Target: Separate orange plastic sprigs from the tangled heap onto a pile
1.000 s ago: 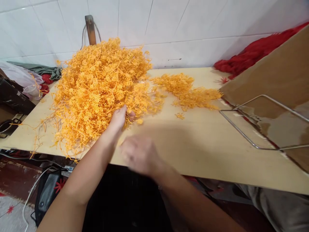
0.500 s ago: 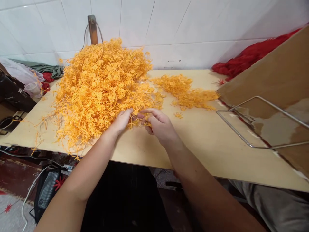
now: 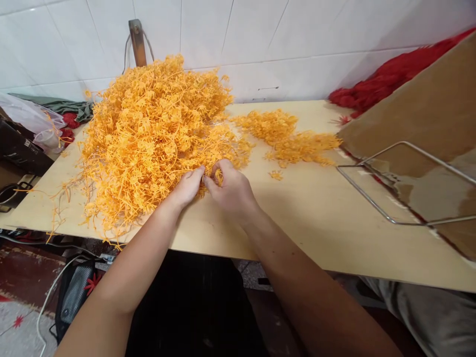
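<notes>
A tall heap of orange artificial flower sprigs (image 3: 148,134) with thin stems fills the left half of the wooden table (image 3: 290,218). At its front right edge, my left hand (image 3: 190,186) is closed on an orange sprig, with the thumb and fingers pressed together. My right hand (image 3: 232,186) meets it from the right, its thumb and forefinger pinched close to the left fingertips. What lies between the right fingers is too small and hidden to make out. Behind the hands, a smaller pile of orange sprigs (image 3: 282,136) lies flat.
A brown board (image 3: 420,124) with a bent metal wire frame (image 3: 390,220) leans at the right, red artificial leaves (image 3: 390,79) behind it. A plastic bag (image 3: 33,116) and a black box (image 3: 24,148) stand at the left. Grey trousers of another person (image 3: 420,312) show below the table.
My right hand has moved left and drawn its fingers together, from outstretched to a pinch beside the left hand. My left hand has stayed nearly in place.
</notes>
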Tool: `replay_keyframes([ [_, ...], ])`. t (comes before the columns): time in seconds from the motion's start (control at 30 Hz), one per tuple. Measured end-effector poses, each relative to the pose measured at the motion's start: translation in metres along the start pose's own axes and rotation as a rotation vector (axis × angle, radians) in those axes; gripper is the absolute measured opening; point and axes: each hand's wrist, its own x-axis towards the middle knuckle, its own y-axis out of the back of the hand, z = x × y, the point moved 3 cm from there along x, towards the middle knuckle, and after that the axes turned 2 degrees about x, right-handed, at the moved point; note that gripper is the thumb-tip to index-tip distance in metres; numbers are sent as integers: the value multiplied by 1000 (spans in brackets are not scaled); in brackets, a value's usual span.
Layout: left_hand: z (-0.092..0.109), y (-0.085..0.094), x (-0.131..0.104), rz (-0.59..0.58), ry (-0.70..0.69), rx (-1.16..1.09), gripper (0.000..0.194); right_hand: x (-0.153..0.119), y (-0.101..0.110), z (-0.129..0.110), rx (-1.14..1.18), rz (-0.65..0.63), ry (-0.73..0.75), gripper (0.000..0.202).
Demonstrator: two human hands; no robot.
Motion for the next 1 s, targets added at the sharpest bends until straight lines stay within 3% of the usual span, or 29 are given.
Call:
replay_keyframes([
  [0.17,6,0,-4,65,47,10,29,-2,-3,-4,59,-56,130,12],
  [0.37,7,-2,-5,-34,32,-44,24,2,-2,11,160,30,-67,25],
  [0.67,0,1,-1,-56,36,33,30,4,2,6,82,-104,-36,16],
  [0.9,3,0,-6,-31,11,116,28,0,-3,5,290,-191,55,10],
  [1.0,4,-1,-5,-36,-19,176,32,-2,-2,6,432,-131,31,11],
])
